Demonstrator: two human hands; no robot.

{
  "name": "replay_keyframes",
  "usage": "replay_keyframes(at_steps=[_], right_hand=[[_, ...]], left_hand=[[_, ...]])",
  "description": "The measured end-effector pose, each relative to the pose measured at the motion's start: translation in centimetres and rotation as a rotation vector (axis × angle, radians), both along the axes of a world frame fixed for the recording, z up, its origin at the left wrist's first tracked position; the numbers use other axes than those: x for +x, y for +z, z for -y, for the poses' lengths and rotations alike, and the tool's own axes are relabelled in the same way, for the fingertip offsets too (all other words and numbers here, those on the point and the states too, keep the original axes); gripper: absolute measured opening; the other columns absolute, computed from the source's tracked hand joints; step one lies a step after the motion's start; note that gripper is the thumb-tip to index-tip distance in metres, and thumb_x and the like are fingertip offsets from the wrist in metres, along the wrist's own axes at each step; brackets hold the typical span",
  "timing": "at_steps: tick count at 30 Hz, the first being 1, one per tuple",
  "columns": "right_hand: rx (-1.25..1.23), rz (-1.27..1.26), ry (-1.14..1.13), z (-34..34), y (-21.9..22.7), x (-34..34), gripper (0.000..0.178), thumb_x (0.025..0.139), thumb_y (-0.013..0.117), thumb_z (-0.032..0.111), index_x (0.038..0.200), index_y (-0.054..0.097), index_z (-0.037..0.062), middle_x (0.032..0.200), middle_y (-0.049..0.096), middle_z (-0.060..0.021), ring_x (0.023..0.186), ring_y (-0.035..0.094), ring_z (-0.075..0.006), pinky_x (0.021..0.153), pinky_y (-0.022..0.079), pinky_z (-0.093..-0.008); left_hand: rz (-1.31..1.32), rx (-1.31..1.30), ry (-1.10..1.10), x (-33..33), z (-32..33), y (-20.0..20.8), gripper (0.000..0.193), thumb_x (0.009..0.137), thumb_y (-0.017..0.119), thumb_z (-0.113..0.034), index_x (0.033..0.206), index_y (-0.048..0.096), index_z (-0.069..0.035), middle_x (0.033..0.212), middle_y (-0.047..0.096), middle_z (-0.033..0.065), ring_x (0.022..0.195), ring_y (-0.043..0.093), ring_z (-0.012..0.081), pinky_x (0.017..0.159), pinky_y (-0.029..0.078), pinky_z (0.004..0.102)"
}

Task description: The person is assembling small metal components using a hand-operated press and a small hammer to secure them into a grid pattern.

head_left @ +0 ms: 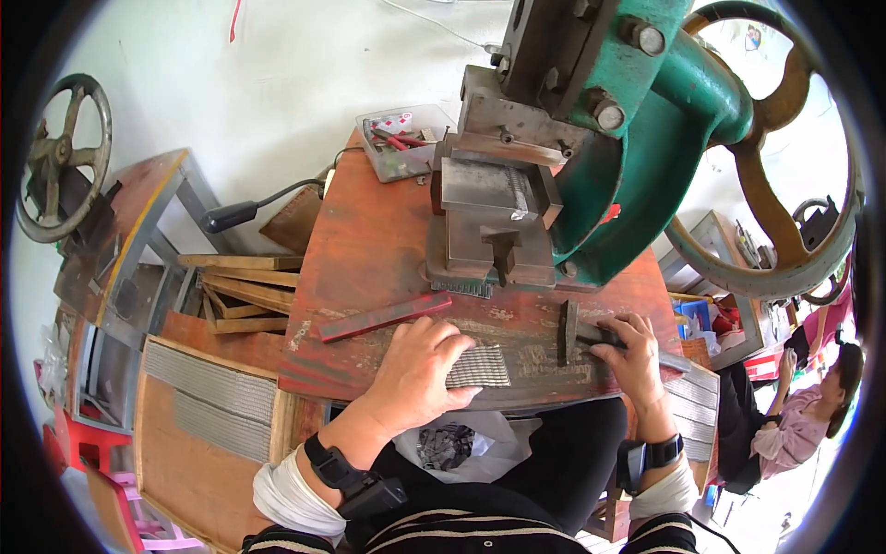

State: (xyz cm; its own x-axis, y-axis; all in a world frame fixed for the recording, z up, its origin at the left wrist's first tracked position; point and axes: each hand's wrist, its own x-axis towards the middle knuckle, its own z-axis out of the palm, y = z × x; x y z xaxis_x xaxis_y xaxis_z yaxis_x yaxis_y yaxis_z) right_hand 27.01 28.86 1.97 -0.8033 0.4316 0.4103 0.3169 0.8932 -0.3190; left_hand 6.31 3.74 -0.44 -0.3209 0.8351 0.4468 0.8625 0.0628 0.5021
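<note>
My left hand (413, 371) rests at the near edge of the worn reddish table, its thumb and fingers closed round a small block of ridged silver metal pieces (480, 367). Farther right, my right hand (633, 355) is curled over a hammer (567, 332); its dark head points left and its handle runs out to the right under the palm. Beyond both hands stands a green hand press (637, 175) with a metal die block (484, 231) at its base. A red bar (384, 317) lies on the table just beyond my left hand.
A clear plastic box (403, 148) of tools stands at the back. Wooden frames (249, 286) are stacked at left, above a wooden tray (198, 457) with rows of metal strips. A bag of dark metal pieces (447, 445) sits below the table edge. Another person (808, 420) sits at right.
</note>
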Motion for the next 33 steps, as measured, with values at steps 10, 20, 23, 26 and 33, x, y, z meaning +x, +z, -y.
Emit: replay_keyframes(at_steps=[10, 20, 23, 26, 33], right_hand=[[-0.118, 0.035, 0.221, 5.2, 4.1, -1.7, 0.036, 0.081, 0.072, 0.007, 0.115, 0.060, 0.0035, 0.085, 0.062, -0.0180, 0.080, 0.063, -0.0392, 0.073, 0.052, -0.0444], [0.021, 0.283, 0.320, 10.5, 5.7, -4.2, 0.033, 0.084, 0.071, 0.011, 0.116, 0.062, 0.0083, 0.079, 0.061, -0.0130, 0.067, 0.063, -0.0347, 0.058, 0.054, -0.0421], [0.057, 0.194, 0.361, 10.5, 6.2, -4.3, 0.035, 0.084, 0.071, 0.012, 0.117, 0.062, 0.0092, 0.077, 0.060, -0.0127, 0.064, 0.063, -0.0344, 0.056, 0.053, -0.0428], [0.038, 0.275, 0.348, 10.5, 5.7, -4.1, 0.034, 0.085, 0.071, 0.012, 0.117, 0.061, 0.0092, 0.074, 0.061, -0.0122, 0.063, 0.064, -0.0334, 0.055, 0.052, -0.0430], [-0.108, 0.017, 0.378, 10.6, 8.2, -4.2, 0.035, 0.085, 0.070, 0.010, 0.118, 0.059, 0.0069, 0.082, 0.067, -0.0163, 0.069, 0.068, -0.0327, 0.060, 0.055, -0.0405]], left_hand=[[0.086, 0.023, 0.070, 0.3, 0.1, 0.0, 0.054, 0.061, 0.087, -0.023, 0.107, 0.066, -0.007, 0.103, 0.062, 0.0061, 0.101, 0.055, 0.0278, 0.096, 0.036, 0.0431], [0.079, 0.002, 0.090, 0.4, 0.0, -0.1, 0.054, 0.059, 0.088, -0.024, 0.106, 0.066, -0.008, 0.101, 0.061, 0.0046, 0.104, 0.055, 0.0264, 0.099, 0.033, 0.0450], [0.076, -0.008, 0.095, 0.4, 0.1, -0.1, 0.054, 0.059, 0.088, -0.025, 0.106, 0.066, -0.008, 0.103, 0.061, 0.0046, 0.105, 0.054, 0.0260, 0.100, 0.033, 0.0456], [0.086, -0.011, 0.089, 0.5, 0.0, -0.1, 0.055, 0.060, 0.087, -0.025, 0.107, 0.066, -0.008, 0.105, 0.061, 0.0047, 0.105, 0.054, 0.0260, 0.101, 0.032, 0.0459], [0.082, -0.035, 0.113, 0.4, 0.2, -0.3, 0.055, 0.059, 0.088, -0.024, 0.107, 0.067, -0.008, 0.105, 0.062, 0.0051, 0.104, 0.054, 0.0262, 0.099, 0.033, 0.0458]])
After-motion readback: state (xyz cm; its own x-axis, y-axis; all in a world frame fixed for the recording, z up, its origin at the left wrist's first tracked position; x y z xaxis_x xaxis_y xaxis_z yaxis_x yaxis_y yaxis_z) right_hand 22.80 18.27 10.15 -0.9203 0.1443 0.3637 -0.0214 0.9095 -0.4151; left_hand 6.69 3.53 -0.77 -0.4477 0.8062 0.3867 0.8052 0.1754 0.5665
